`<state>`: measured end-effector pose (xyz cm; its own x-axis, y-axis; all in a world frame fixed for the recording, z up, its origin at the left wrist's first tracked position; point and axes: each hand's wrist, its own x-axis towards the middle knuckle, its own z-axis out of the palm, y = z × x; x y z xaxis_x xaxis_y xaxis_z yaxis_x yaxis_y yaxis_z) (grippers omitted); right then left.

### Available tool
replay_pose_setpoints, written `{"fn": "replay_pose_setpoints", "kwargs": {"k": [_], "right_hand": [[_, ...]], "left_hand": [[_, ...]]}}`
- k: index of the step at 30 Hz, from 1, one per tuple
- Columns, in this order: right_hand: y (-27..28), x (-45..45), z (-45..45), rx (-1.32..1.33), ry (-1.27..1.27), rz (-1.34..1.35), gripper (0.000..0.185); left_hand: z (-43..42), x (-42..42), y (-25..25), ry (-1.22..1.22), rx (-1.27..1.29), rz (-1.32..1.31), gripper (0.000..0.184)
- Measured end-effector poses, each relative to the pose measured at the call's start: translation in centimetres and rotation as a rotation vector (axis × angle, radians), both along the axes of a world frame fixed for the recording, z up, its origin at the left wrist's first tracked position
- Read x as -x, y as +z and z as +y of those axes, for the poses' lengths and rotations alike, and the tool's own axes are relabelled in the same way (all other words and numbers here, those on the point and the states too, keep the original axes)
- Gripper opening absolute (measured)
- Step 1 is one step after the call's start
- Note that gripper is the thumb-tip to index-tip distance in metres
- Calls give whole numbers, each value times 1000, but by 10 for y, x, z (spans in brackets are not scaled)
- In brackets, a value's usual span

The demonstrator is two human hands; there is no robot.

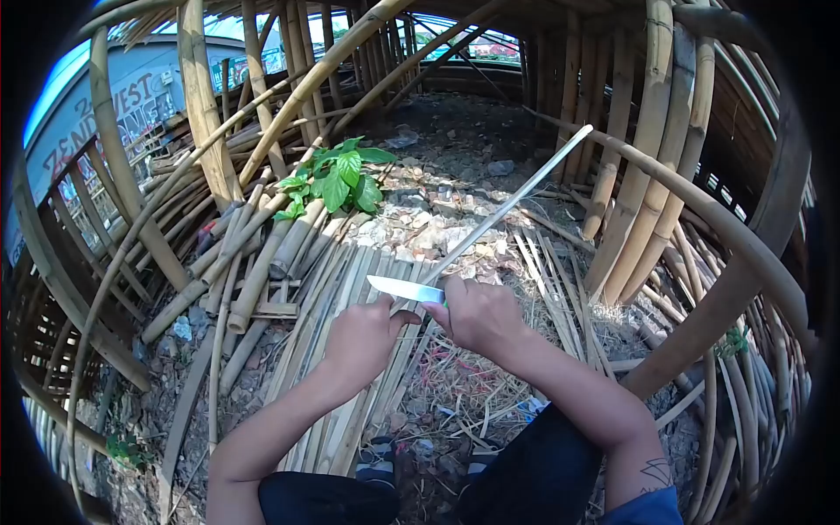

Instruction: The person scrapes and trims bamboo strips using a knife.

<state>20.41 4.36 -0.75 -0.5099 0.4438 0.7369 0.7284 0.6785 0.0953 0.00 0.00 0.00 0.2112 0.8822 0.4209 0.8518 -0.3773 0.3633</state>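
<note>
My right hand (481, 313) is closed round the handle of a knife (404, 289), its pale blade pointing left. A bit of green shows at the handle. A long, thin bamboo strip (512, 203) slants from the upper right down behind the blade, in line with my left hand's grip. My left hand (359, 337) is closed, its thumb towards the right hand, at the strip's lower end; the curled fingers hide that end. Below and beyond the hands, many split bamboo strips (306, 385) lie side by side on the ground.
Bamboo poles (254, 289) are piled at left beside a leafy green plant (337, 178). Upright bamboo posts (643, 175) stand at right, with a curved pole (700, 197) crossing in front. Shavings (464, 385) and rubble cover the ground. My knees and shoes are below.
</note>
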Motion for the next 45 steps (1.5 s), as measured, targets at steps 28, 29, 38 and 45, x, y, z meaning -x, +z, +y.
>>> {"fn": "replay_pose_setpoints", "kwargs": {"k": [28, 29, 38, 45], "right_hand": [[-49, -183, 81, 620, -808, 584, 69], [-38, -170, 74, 631, -801, 580, 69], [-1, -25, 6, 465, 27, 394, 50], [-23, 4, 1, 382, 1, 175, 50]], "left_hand": [[-29, 81, -54, 160, 156, 19, 35], [-28, 79, -52, 128, 198, -26, 36], [-16, 66, -40, -48, 616, -362, 44], [-22, 51, -40, -164, 389, -282, 38]]}}
